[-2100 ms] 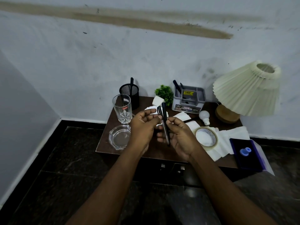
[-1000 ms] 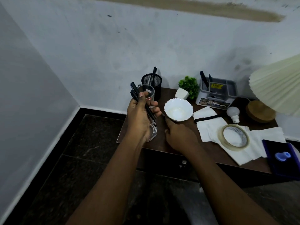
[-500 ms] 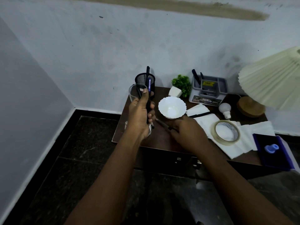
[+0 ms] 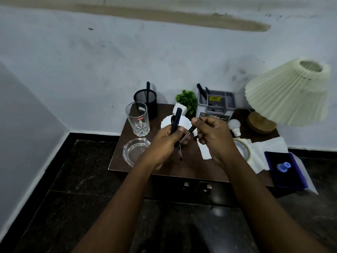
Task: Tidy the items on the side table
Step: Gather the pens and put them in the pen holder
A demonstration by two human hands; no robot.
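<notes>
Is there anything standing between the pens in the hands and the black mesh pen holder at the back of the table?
Yes. The tall drinking glass stands just in front of the mesh holder, left of the pens gripped in the left hand. Coming from above or the right avoids it.

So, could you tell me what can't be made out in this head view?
- White bowl: mostly hidden behind both hands.
- Pens in the left hand: exact count unclear.
- Tape roll: partly covered by the right hand.
- Organizer label: too small.
</notes>
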